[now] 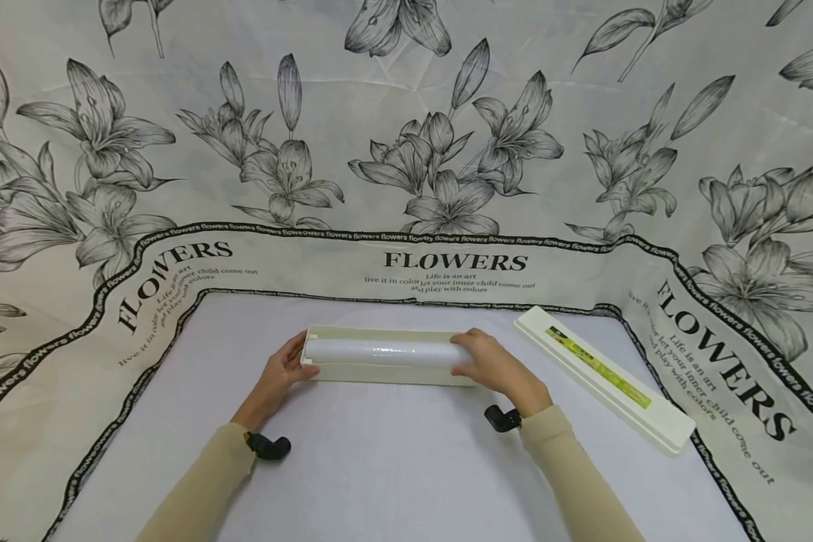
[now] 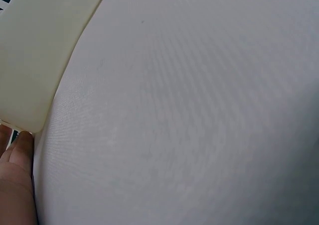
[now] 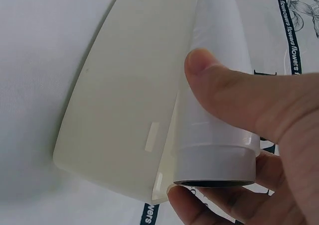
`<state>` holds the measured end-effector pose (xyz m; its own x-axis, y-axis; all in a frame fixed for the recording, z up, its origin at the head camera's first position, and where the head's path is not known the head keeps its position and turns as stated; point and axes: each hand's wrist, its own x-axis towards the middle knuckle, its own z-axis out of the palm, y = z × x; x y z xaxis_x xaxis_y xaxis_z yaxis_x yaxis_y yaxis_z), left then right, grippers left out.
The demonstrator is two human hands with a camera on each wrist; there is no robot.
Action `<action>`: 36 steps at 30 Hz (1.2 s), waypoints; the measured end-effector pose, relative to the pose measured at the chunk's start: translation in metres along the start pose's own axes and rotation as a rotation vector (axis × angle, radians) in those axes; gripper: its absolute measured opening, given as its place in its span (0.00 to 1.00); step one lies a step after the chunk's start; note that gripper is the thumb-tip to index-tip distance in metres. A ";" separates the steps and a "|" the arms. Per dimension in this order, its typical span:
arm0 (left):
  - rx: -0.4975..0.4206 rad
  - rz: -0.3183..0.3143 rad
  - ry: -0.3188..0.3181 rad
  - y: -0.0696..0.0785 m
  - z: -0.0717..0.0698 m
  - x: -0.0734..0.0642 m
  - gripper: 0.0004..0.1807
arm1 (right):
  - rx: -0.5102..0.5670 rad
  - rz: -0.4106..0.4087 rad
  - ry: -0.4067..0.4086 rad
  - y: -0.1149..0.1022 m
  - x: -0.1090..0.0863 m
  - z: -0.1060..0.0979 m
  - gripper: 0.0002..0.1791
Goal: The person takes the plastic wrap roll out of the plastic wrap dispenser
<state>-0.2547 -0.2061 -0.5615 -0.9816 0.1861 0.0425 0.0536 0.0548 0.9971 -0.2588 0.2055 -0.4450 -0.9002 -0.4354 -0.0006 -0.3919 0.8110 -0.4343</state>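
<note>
A long cream box (image 1: 388, 373) lay crosswise on the white cloth (image 1: 393, 467), a little beyond the middle of the cloth, with its open top facing up. A roll of clear film (image 1: 379, 351) sat along it, filling nearly its whole length.

The right hand (image 1: 494, 366) was at the right end of the box. In the right wrist view its thumb (image 3: 234, 93) was pressed across the top of the roll and its fingers (image 3: 199, 207) were curled under the roll's end, so the hand gripped the roll there. The grey rim of the roll's core (image 3: 214, 166) showed at that end, lying just beside the box's cream side wall.

The left hand (image 1: 281, 374) was at the left end of the box. Its fingers lay against the end of the box, fairly straight, and the thumb was near the front edge. The left wrist view showed only a fingertip (image 2: 20, 150) just under the corner of the box (image 2: 35, 60), so I could not tell whether that hand really gripped the box or only touched it.

To the right, well apart from the box, a long cream lid (image 1: 603, 376) with a green label strip lay slantwise on the cloth. A flower-printed sheet (image 1: 447, 135) with the word FLOWERS surrounded the white cloth on the left, far and right sides.
</note>
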 end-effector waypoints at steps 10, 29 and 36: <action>0.000 0.001 -0.003 0.000 0.000 0.000 0.49 | -0.028 -0.032 0.026 -0.001 -0.002 0.001 0.30; 0.022 -0.016 0.016 0.003 0.003 -0.002 0.50 | -0.014 -0.026 0.016 -0.002 0.000 0.011 0.31; 0.035 -0.024 0.020 0.003 0.003 -0.001 0.49 | 0.037 -0.021 0.019 0.002 -0.002 0.017 0.28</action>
<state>-0.2527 -0.2034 -0.5588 -0.9861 0.1650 0.0203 0.0360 0.0931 0.9950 -0.2548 0.2014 -0.4611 -0.8955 -0.4443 0.0257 -0.4038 0.7868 -0.4667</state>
